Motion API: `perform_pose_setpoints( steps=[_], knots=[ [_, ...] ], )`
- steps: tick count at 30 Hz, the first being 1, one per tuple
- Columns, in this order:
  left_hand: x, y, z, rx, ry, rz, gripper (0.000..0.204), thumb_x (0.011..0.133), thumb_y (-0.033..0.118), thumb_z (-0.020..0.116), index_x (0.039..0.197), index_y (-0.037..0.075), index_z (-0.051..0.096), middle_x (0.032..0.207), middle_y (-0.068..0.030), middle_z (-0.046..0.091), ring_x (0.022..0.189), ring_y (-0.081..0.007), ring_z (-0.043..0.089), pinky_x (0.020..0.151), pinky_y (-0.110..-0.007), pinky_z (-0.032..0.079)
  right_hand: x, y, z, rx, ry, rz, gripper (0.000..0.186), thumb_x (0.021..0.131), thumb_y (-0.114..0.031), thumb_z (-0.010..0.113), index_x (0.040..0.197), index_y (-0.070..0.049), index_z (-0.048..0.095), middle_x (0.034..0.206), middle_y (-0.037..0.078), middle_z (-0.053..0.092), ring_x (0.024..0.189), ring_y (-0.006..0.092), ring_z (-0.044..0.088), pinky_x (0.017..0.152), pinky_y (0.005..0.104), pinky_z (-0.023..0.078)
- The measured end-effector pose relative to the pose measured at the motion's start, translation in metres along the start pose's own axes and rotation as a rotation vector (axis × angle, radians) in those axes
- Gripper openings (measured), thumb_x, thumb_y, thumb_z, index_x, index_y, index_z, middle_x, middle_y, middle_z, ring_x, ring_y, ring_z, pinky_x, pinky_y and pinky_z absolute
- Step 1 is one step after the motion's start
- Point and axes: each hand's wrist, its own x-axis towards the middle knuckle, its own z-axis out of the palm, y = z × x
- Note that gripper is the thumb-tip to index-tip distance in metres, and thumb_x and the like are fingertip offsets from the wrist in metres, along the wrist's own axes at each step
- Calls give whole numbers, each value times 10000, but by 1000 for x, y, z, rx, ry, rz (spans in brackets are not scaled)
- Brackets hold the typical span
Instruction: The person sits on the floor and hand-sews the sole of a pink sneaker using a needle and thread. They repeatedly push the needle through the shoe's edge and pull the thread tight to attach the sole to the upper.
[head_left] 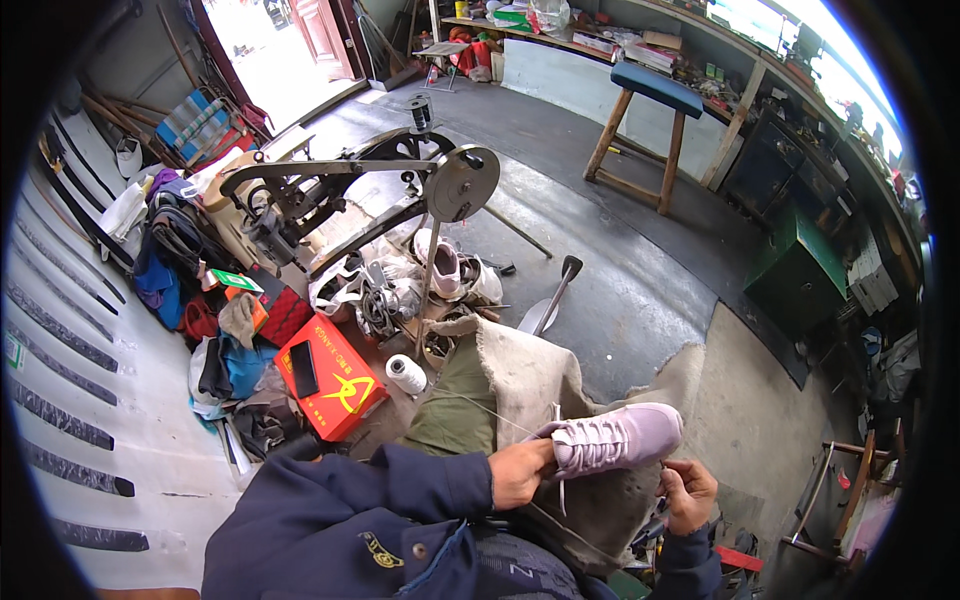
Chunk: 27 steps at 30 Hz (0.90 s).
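Observation:
A pale pink lace-up sneaker (640,436) lies across my lap, its toe pointing right. My left hand (521,474) is closed on its heel end, with the fingers partly hidden at the shoe's opening. Just below the toe, my right hand (688,496) is pinched close to the sole; whatever is between its fingertips is too small to make out. A thin white thread runs from around the sneaker over my lap. Under the shoe a grey-beige cloth (530,375) covers my knees. A white thread spool (405,374) stands left of my leg.
A hand-cranked sewing machine (350,190) stands ahead to the left. Beside my leg, a red shoebox (330,385) carries a black phone (303,368). Bags are piled at left, and more shoes (440,265) lie under the machine. A blue-topped stool (655,90) stands farther off.

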Motion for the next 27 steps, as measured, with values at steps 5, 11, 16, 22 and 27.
perform_pose_setpoints(
  steps=[5, 11, 16, 22, 27],
  knots=[
    [34, -82, 9, 294, -297, 144, 552, 920, -35, 479, 1453, 53, 595, 1550, -168, 529, 1470, -294, 441, 1233, -367, 311, 0, 2, -2, 29, -29, 3, 136, 970, -48, 722, 1059, 53, 706, 791, 41, 698, 641, 102, 649, 600, 233, 490],
    [48, -111, 14, 592, -538, 306, 546, 1004, 26, 546, 1545, 84, 502, 1563, -98, 529, 1418, -270, 508, 1216, -362, 346, 6, -6, -10, 38, -82, 87, 128, 972, -50, 723, 1054, 48, 709, 768, 38, 696, 629, 97, 641, 579, 230, 479],
    [57, -89, 26, 458, -585, 147, 538, 1007, 35, 547, 1542, 79, 500, 1554, -98, 535, 1411, -267, 513, 1211, -363, 354, 18, -31, -23, 18, -152, 259, 127, 965, -47, 734, 1036, 57, 722, 719, 43, 681, 592, 92, 619, 550, 233, 489],
    [67, -80, 34, 389, -652, 35, 529, 1011, 46, 549, 1537, 73, 499, 1543, -99, 542, 1402, -264, 520, 1205, -364, 363, 40, -73, -29, -229, -311, 293, 111, 945, -23, 738, 1004, 70, 733, 687, 32, 673, 570, 74, 602, 472, 238, 468],
    [70, -75, 34, 360, -674, -22, 522, 1014, 55, 550, 1534, 68, 497, 1534, -99, 548, 1395, -261, 525, 1201, -365, 370, 48, -86, -21, -457, -343, 254, 64, 915, 19, 742, 937, 78, 733, 719, 47, 702, 600, 82, 628, 548, 244, 499]
  ],
)
